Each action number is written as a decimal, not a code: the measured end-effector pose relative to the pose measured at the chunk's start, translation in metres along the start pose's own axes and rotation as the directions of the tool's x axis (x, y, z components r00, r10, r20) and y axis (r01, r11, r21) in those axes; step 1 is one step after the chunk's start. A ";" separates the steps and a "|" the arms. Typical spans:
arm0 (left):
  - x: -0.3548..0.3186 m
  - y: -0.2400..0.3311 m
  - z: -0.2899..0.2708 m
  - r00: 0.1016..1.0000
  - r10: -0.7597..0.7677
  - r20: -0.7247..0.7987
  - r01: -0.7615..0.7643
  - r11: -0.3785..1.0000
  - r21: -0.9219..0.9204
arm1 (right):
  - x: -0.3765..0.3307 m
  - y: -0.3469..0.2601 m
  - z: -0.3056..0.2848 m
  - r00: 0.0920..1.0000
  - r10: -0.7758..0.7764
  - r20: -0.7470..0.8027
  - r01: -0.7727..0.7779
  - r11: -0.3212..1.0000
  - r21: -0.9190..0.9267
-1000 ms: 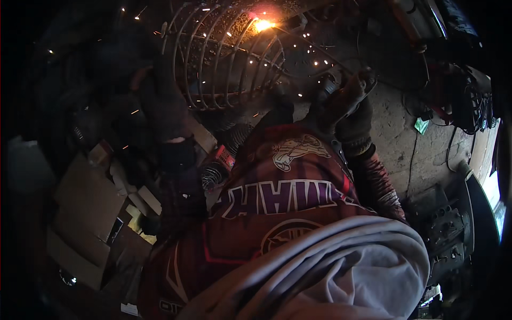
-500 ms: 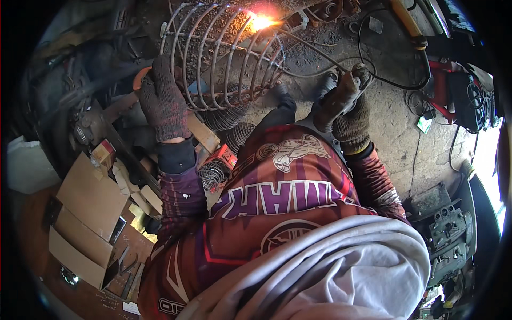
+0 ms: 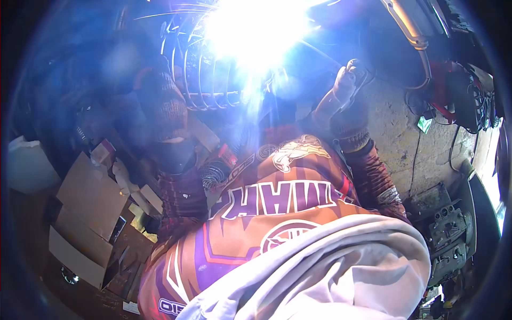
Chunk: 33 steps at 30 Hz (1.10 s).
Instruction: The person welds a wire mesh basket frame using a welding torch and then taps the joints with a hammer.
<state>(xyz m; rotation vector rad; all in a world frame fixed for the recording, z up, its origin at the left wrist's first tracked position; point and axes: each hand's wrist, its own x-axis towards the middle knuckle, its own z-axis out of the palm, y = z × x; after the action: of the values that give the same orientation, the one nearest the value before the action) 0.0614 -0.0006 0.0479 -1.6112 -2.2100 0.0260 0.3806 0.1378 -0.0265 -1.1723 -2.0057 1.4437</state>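
Observation:
A blinding white-blue welding arc (image 3: 261, 26) burns at the far middle, over the right part of a curved cage of metal rods (image 3: 202, 95). Its glare hides much of the cage. My left hand (image 3: 166, 109), in a dark knitted glove, is closed at the cage's left edge; its fingertips are lost in haze. In my gloved right hand (image 3: 351, 122) is a welding electrode holder (image 3: 336, 97), pointing up and away. From its head a thin welding rod (image 3: 320, 52) runs left toward the arc.
Open cardboard boxes (image 3: 88, 197) stand at the left, beside a coil of wire (image 3: 213, 173). A yellowish tool handle with a cable (image 3: 413, 29) lies far right. Dark machinery (image 3: 448, 229) stands near right, and a red-framed item with cables (image 3: 448, 90) sits behind it.
The small orange glow at the rod's tip has flared into a large white-blue arc, darkening the surroundings. Both hands stay in nearly the same place.

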 end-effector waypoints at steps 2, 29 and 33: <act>0.004 0.000 -0.002 1.000 0.017 -0.001 -0.017 0.999 0.030 | -0.004 0.010 0.003 0.993 -0.079 -0.087 0.080 0.997 0.016; -0.002 0.000 -0.001 0.952 -0.202 0.230 0.263 0.924 -0.276 | -0.007 0.022 0.003 0.989 -0.140 -0.052 0.140 0.990 -0.002; -0.003 0.000 -0.003 0.937 -0.222 0.268 0.292 0.921 -0.258 | -0.011 0.034 0.007 0.998 -0.063 -0.009 0.064 0.994 0.085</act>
<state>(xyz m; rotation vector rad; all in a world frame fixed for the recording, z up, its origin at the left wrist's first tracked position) 0.0632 -0.0038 0.0493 -1.5076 -2.7050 -0.2093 0.3956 0.1286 -0.0586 -1.0667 -1.9388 1.4766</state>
